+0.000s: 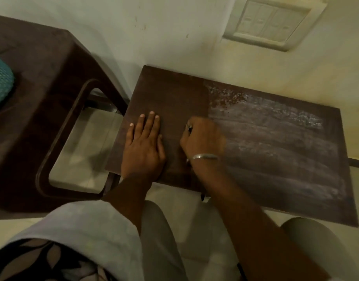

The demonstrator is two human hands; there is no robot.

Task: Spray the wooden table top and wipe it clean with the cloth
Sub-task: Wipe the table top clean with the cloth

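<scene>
The wooden table top point(276, 159) stands against the wall. Its left third is dark and even; the rest carries whitish streaks, with brown specks point(227, 98) near the far edge. My left hand point(144, 145) lies flat on the dark part, fingers straight and together. My right hand point(203, 138), a metal bangle on its wrist, is curled into a fist at the border between the dark and streaked areas and looks motion-blurred. It grips a bunched dark cloth point(189, 129), of which only a small bit shows between the fingers. No spray bottle is in view.
A dark brown plastic chair point(52, 98) stands close to the table's left edge, with a teal cushion point(0, 82) on it. A switch panel point(274, 23) is on the wall behind. My knees are under the table's near edge, over pale floor tiles.
</scene>
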